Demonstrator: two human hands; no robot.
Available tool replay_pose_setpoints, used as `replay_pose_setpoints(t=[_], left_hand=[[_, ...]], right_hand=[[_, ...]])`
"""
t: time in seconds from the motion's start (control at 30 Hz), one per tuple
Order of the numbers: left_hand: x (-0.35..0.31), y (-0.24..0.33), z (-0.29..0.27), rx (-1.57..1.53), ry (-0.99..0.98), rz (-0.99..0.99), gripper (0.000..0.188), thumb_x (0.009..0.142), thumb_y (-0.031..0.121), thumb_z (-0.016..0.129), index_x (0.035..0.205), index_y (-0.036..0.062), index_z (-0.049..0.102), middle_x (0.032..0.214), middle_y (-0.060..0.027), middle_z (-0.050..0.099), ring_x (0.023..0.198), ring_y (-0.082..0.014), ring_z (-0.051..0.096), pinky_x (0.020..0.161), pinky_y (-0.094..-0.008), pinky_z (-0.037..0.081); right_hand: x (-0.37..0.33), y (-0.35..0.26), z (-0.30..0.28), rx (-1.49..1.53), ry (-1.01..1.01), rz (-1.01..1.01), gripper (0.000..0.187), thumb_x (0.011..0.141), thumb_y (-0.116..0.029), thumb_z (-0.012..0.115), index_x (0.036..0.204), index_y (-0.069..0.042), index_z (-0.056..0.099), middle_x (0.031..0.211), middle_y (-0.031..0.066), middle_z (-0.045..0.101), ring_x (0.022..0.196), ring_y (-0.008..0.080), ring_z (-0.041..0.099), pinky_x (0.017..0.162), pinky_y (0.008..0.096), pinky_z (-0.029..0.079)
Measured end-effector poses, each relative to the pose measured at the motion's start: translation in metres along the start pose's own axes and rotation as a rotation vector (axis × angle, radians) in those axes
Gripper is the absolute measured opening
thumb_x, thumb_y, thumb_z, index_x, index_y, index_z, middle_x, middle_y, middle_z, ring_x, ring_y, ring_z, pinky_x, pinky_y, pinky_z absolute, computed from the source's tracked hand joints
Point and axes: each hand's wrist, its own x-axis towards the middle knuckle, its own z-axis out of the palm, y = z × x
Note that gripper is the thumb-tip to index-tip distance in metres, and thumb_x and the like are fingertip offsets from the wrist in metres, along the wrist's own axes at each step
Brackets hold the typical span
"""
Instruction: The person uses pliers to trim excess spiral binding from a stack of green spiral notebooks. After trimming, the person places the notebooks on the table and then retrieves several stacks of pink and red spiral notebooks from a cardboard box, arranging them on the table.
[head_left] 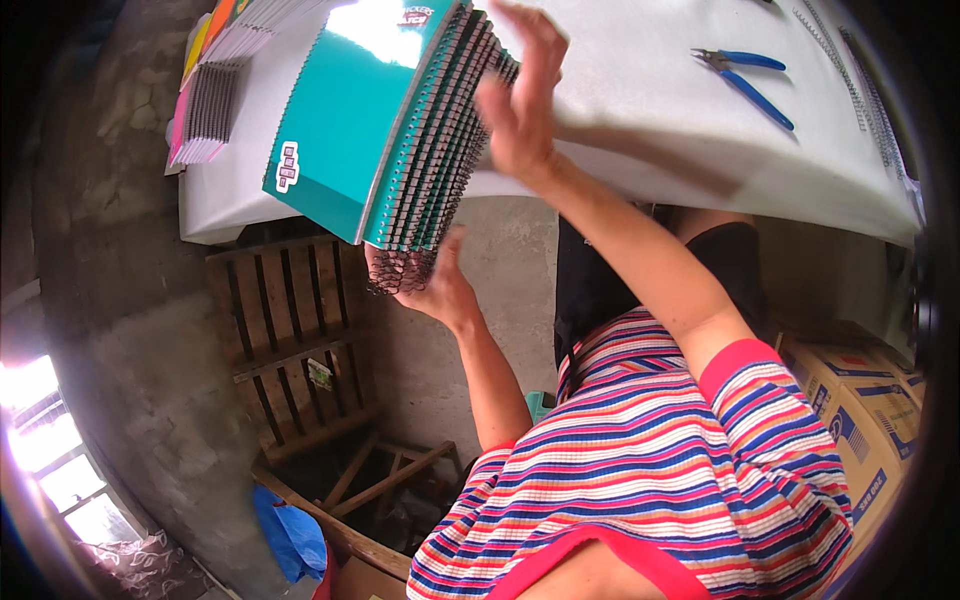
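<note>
Supporting a stack of teal spiral notebooks (400, 120) at upper centre, the left hand (435, 285) cups its lower end; the right hand (520, 100), fingers spread, presses its side above the white table (650, 130).

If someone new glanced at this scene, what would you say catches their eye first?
The thick stack of teal-covered spiral-bound notebooks stands out first, tilted at the near edge of the white-covered table, with the left hand under its wire spines and the right hand pressed against its side. Next come the blue-handled pliers lying further right on the table, and a second fanned pile of colourful notebooks at the table's left end.
</note>
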Motion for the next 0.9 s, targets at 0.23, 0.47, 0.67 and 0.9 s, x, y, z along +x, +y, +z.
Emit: replay_pose_setpoints(t=[0.23,0.47,0.67,0.9], left_hand=[[-0.001,0.002,0.001,0.125,0.136,-0.267,0.037,0.073,-0.001,0.073,0.104,-0.0110,0.056,0.096,-0.0114,0.063,0.083,-0.0156,0.059,0.073,-0.0259,0.051],[-0.004,-0.002,-0.006,0.092,0.061,-0.311,0.043,0.072,-0.003,0.073,0.110,-0.0097,0.054,0.099,-0.0123,0.062,0.084,-0.0147,0.058,0.074,-0.0255,0.051],[-0.012,0.000,-0.027,0.092,-0.059,-0.305,0.052,0.072,-0.003,0.073,0.116,-0.0035,0.045,0.097,-0.0089,0.059,0.085,-0.0148,0.058,0.072,-0.0253,0.052],[-0.016,-0.005,-0.006,0.073,0.086,-0.269,0.026,0.081,0.013,0.069,0.095,-0.0007,0.053,0.083,-0.0086,0.062,0.064,-0.0143,0.061,0.054,-0.0244,0.053]], right_hand=[[-0.041,-0.005,0.019,-0.176,-0.292,-0.227,0.050,0.089,-0.057,0.034,0.123,-0.026,0.054,0.141,0.0128,0.030,0.134,0.0282,0.020,0.102,0.0507,-0.002],[-0.035,0.000,0.014,-0.030,-0.264,-0.174,0.045,0.086,-0.063,0.035,0.122,-0.039,0.048,0.140,0.0072,0.032,0.133,0.0267,0.024,0.095,0.0651,0.003],[0.032,0.004,-0.123,-0.661,-0.306,-0.344,0.047,0.078,-0.026,0.060,0.121,-0.016,0.046,0.144,0.0121,0.023,0.135,0.0310,0.018,0.107,0.0581,0.006],[0.090,0.040,-0.265,-1.296,-0.933,-0.090,0.060,0.083,-0.057,0.049,0.135,-0.027,0.042,0.138,0.0097,0.040,0.126,0.0289,0.039,0.101,0.0443,0.029]])
